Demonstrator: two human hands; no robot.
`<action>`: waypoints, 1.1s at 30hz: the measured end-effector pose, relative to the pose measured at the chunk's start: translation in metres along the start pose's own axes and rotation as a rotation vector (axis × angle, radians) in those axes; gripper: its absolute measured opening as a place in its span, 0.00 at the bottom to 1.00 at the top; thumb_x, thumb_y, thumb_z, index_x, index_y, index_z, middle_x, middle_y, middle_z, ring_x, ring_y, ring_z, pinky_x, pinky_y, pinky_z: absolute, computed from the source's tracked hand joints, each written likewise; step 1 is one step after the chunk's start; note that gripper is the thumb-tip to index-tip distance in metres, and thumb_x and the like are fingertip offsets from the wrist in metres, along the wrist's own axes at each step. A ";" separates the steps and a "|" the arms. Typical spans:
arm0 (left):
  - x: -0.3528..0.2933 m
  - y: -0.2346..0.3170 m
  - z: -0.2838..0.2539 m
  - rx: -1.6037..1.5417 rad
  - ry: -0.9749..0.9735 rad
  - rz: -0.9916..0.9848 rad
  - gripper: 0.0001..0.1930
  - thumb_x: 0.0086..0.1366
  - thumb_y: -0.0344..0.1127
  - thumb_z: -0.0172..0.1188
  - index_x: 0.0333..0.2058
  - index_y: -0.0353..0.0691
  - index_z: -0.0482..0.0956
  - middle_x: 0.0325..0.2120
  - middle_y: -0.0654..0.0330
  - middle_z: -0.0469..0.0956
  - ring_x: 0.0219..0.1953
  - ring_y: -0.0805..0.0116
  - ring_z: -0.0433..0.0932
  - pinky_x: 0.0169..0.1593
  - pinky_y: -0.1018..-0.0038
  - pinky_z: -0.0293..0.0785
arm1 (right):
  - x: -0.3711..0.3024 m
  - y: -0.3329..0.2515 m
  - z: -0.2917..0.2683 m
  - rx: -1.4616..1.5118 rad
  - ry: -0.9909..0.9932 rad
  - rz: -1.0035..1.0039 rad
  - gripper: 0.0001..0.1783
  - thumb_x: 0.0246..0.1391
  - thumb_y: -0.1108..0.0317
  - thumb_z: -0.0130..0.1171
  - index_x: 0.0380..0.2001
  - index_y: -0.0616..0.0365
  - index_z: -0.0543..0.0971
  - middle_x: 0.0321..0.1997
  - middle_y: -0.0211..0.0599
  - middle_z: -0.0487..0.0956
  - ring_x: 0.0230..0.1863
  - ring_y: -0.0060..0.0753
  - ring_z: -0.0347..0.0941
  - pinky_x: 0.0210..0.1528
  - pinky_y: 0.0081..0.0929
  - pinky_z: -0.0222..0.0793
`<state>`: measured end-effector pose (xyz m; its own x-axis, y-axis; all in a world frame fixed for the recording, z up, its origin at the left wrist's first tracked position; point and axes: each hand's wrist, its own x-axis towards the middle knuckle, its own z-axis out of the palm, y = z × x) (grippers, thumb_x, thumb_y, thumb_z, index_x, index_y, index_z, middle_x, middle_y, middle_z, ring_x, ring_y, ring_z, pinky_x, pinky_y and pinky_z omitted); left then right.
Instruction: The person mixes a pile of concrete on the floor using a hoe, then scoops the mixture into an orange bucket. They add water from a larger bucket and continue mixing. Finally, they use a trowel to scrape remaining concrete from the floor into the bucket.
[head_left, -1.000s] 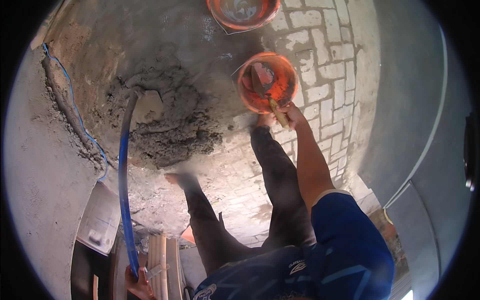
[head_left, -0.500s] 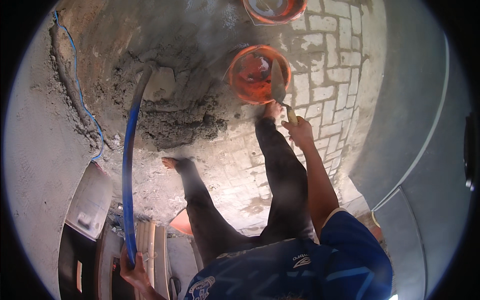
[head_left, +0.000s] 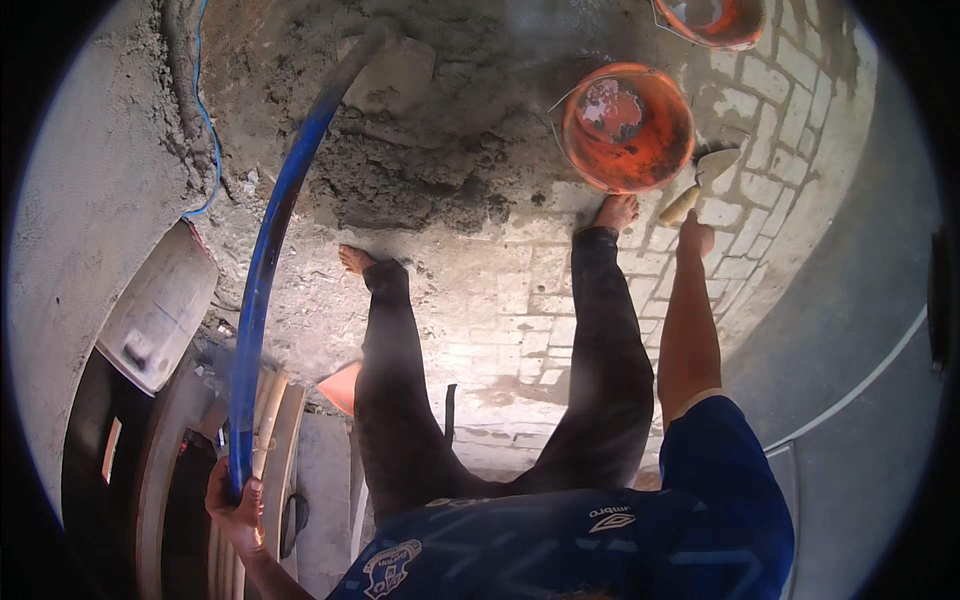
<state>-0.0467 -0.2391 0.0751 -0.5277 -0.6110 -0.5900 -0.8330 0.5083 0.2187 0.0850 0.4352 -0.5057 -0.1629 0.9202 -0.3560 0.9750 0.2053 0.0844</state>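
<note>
My left hand (head_left: pixel 240 515) is wrapped round the lower end of a long blue handle of a hoe (head_left: pixel 272 235). Its flat blade (head_left: pixel 395 80) rests in a heap of wet grey mortar (head_left: pixel 400 165). A trowel (head_left: pixel 718 163) with a pale handle lies at an angle on the bricks, right of an orange bucket (head_left: pixel 640 150). My right hand (head_left: pixel 697 238) is just below the trowel's handle, a finger stretched toward it and the handle outside the palm. The bucket has pale residue on its bottom and a thin wire handle.
A second orange bucket (head_left: pixel 735 35) stands at the far right. Pale brick paving (head_left: pixel 735 215) runs along the right side. A blue cord (head_left: pixel 207 115) lies along the left wall. At the lower left are a grey panel (head_left: pixel 160 310) and long wooden pieces (head_left: pixel 265 430). My bare feet stand near the mortar.
My right hand has let go of the trowel, which it held over the bucket's rim; the trowel is now on the bricks right of the bucket. My view has shifted; my left hand still grips the hoe.
</note>
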 end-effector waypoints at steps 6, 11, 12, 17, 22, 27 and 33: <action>-0.026 -0.050 0.031 -0.098 -0.310 -0.326 0.26 0.50 0.23 0.74 0.48 0.32 0.76 0.20 0.69 0.73 0.18 0.83 0.68 0.20 0.85 0.63 | -0.305 -0.129 -0.050 0.647 -1.038 -0.011 0.27 0.57 0.48 0.64 0.51 0.56 0.74 0.40 0.29 0.79 0.39 0.25 0.77 0.39 0.25 0.69; -0.044 -0.119 0.099 -0.055 -0.627 -0.409 0.22 0.52 0.32 0.74 0.47 0.37 0.80 0.21 0.63 0.78 0.18 0.75 0.75 0.24 0.76 0.71 | -0.481 -0.287 -0.095 1.091 -1.579 0.154 0.27 0.57 0.55 0.65 0.51 0.57 0.68 0.36 0.33 0.76 0.36 0.30 0.76 0.38 0.34 0.72; -0.045 -0.141 0.113 -0.018 -0.560 -0.213 0.22 0.53 0.34 0.74 0.46 0.37 0.80 0.22 0.60 0.80 0.20 0.71 0.78 0.26 0.74 0.73 | -0.495 -0.297 -0.092 0.997 -1.512 0.123 0.23 0.56 0.59 0.65 0.48 0.57 0.68 0.32 0.33 0.74 0.31 0.30 0.75 0.33 0.33 0.71; -0.072 -0.197 0.140 0.002 -0.486 0.027 0.17 0.56 0.37 0.70 0.41 0.36 0.81 0.27 0.49 0.83 0.30 0.56 0.85 0.34 0.64 0.77 | -0.534 -0.291 -0.119 0.812 -1.256 0.029 0.15 0.51 0.76 0.63 0.35 0.57 0.65 0.19 0.34 0.68 0.13 0.29 0.66 0.14 0.30 0.61; -0.046 -0.161 0.157 -0.159 -0.521 0.115 0.12 0.57 0.35 0.68 0.38 0.38 0.80 0.23 0.49 0.81 0.29 0.51 0.84 0.33 0.62 0.78 | -0.515 -0.331 -0.220 0.913 -1.106 -0.218 0.16 0.51 0.77 0.63 0.36 0.58 0.65 0.21 0.35 0.70 0.14 0.29 0.68 0.17 0.27 0.66; 0.049 -0.058 0.204 -0.262 -0.451 0.349 0.17 0.57 0.39 0.69 0.42 0.37 0.78 0.23 0.49 0.80 0.27 0.52 0.83 0.34 0.62 0.77 | -0.482 -0.448 -0.266 0.948 -0.699 -0.646 0.14 0.50 0.77 0.63 0.35 0.63 0.68 0.21 0.36 0.70 0.16 0.30 0.70 0.17 0.28 0.67; 0.044 -0.026 0.116 -0.024 -0.591 0.141 0.21 0.56 0.41 0.69 0.43 0.33 0.76 0.27 0.46 0.81 0.30 0.52 0.82 0.37 0.63 0.75 | -0.468 -0.462 -0.137 0.565 -0.956 -0.294 0.10 0.46 0.82 0.59 0.32 0.71 0.70 0.22 0.41 0.71 0.17 0.36 0.69 0.18 0.37 0.66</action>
<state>-0.0285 -0.2084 -0.0467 -0.4572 -0.0955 -0.8842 -0.7692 0.5415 0.3393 -0.3097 -0.0441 -0.2505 -0.4498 0.1827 -0.8743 0.8862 -0.0306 -0.4623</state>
